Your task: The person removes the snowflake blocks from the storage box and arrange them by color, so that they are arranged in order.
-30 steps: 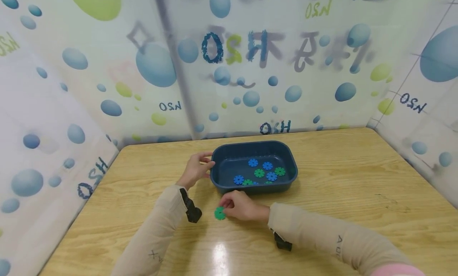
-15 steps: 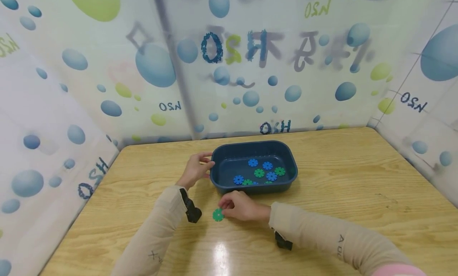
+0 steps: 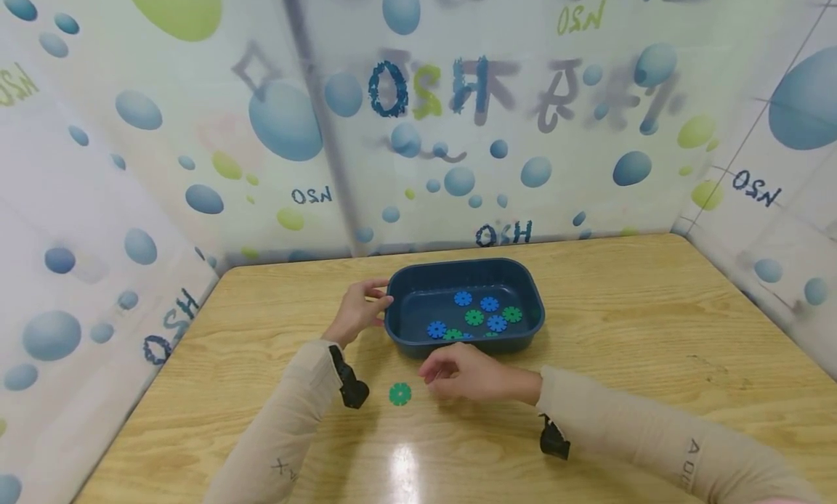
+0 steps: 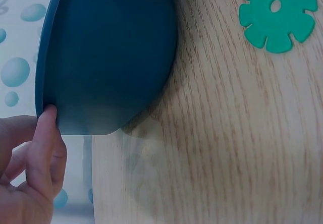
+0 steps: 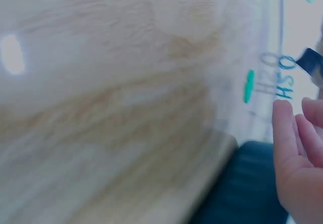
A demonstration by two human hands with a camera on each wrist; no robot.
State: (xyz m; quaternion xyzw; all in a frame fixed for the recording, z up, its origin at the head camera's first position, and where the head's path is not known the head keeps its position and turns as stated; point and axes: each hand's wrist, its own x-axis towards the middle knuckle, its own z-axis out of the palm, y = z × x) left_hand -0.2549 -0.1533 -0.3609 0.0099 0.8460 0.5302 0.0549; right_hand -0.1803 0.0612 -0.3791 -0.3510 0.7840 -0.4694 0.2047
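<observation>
A dark blue plastic tub stands on the table. My left hand grips its left rim, with the thumb and fingers pinching the edge in the left wrist view. On the table in front of the tub lies a green notched disc with a hole in its middle, flat and apart from both hands. Just right of that disc my right hand hovers close over the table, its fingers loosely bent and holding nothing.
Inside the tub lie several blue notched discs and several green notched discs. The wooden table backs onto a wall patterned with bubbles, and side walls rise at left and right.
My right hand has let go of the green notched disc, now flat on the table, and has drawn away to the right. My left hand keeps its grip on the tub.
</observation>
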